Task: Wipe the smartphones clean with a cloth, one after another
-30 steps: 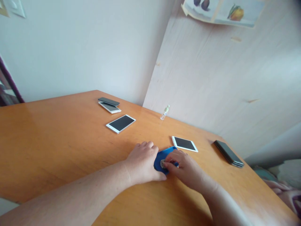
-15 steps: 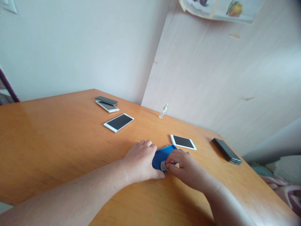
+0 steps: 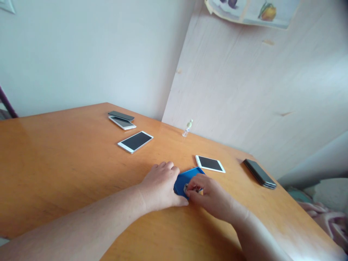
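Observation:
A blue phone case (image 3: 182,180) with a raised rim lies tilted low over the wooden table, its inner side facing up. My left hand (image 3: 164,185) grips its left end, thumb along the near edge and fingers over the far edge. Inside the case, my right hand (image 3: 205,188) pinches a small grey-white wad (image 3: 186,189), mostly covered by the fingers; its material is not clear. My right hand and wrist hide the case's right end. Just beyond the case lies a white phone (image 3: 210,164), screen up.
Another white phone (image 3: 135,141) lies left of centre. Behind it, a dark phone (image 3: 121,116) rests partly on a white one (image 3: 123,124). A small clear bottle (image 3: 187,129) stands near the wall. Stacked dark phones (image 3: 259,174) lie at the table's right edge.
My right hand has shifted slightly left inside the case, covering more of the wad. My left hand keeps its grip. The whole view has drifted slightly.

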A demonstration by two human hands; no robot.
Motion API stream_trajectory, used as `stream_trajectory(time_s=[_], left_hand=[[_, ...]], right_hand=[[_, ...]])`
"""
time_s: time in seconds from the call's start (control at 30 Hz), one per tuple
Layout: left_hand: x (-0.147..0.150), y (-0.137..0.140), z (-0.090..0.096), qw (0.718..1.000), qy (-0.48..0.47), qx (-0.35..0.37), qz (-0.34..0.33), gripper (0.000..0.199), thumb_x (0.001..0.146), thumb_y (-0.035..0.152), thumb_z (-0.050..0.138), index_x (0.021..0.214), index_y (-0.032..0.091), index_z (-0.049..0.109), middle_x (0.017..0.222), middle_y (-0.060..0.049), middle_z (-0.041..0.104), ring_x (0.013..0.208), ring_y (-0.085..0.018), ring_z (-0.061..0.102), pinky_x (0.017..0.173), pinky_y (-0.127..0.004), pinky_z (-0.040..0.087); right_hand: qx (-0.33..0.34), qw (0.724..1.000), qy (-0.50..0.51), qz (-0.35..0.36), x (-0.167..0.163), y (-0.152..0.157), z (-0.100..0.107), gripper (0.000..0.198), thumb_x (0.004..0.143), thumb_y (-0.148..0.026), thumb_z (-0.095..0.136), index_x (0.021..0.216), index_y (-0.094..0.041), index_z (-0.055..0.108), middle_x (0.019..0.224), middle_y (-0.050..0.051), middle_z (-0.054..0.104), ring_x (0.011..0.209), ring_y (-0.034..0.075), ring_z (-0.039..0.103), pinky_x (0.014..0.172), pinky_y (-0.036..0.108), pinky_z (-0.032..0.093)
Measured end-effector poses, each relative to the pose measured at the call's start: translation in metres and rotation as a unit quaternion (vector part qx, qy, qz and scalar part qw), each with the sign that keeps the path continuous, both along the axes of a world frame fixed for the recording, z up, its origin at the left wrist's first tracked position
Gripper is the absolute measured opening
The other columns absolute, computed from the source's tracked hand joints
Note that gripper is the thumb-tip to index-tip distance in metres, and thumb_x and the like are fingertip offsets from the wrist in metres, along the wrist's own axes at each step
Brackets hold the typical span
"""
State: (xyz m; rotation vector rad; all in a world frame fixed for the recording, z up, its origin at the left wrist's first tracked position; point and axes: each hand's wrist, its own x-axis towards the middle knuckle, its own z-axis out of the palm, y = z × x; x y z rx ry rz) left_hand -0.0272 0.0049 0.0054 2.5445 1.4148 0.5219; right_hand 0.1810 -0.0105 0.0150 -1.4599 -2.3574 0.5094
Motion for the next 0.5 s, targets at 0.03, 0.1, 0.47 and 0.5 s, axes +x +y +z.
stream_trajectory(time_s=[0.03, 0.1, 0.47, 0.5], left_hand=[[0.000, 0.000, 0.000, 1.000, 0.000, 0.001, 0.000, 0.058, 0.058, 0.066, 0.074, 0.093, 0.022, 0.061, 0.097, -0.008, 0.059, 0.094, -0.030, 0.057, 0.081, -0.041, 0.046], [0.000, 0.000, -0.001, 1.000, -0.001, 0.001, -0.001, 0.059, 0.057, 0.067, 0.074, 0.093, 0.022, 0.061, 0.097, -0.008, 0.059, 0.095, -0.030, 0.057, 0.081, -0.041, 0.046], [0.000, 0.002, -0.002, 1.000, 0.000, 0.008, -0.002, 0.060, 0.056, 0.069, 0.074, 0.090, 0.022, 0.061, 0.097, -0.008, 0.059, 0.092, -0.029, 0.058, 0.078, -0.039, 0.046], [0.000, 0.002, -0.002, 1.000, 0.000, 0.008, -0.002, 0.059, 0.056, 0.070, 0.074, 0.090, 0.022, 0.061, 0.096, -0.008, 0.059, 0.092, -0.029, 0.058, 0.077, -0.040, 0.047]], right_hand=[[-0.003, 1.000, 0.007, 0.003, -0.001, 0.000, -0.001, 0.008, 0.083, -0.026, 0.061, 0.078, -0.022, 0.067, 0.081, 0.000, 0.066, 0.077, 0.015, 0.057, 0.066, 0.026, 0.038], [0.012, 0.999, -0.011, -0.030, 0.005, 0.006, -0.004, 0.010, 0.082, -0.026, 0.061, 0.074, -0.022, 0.065, 0.078, 0.000, 0.065, 0.074, 0.015, 0.056, 0.065, 0.026, 0.038], [0.035, 0.995, 0.027, 0.094, -0.013, -0.006, 0.001, 0.022, 0.088, -0.015, 0.052, 0.089, -0.025, 0.072, 0.088, 0.002, 0.068, 0.087, 0.017, 0.060, 0.078, 0.030, 0.045], [0.040, 0.994, 0.016, 0.105, -0.014, -0.008, 0.002, 0.024, 0.090, -0.015, 0.052, 0.093, -0.026, 0.073, 0.090, 0.002, 0.069, 0.089, 0.017, 0.060, 0.080, 0.031, 0.045]])
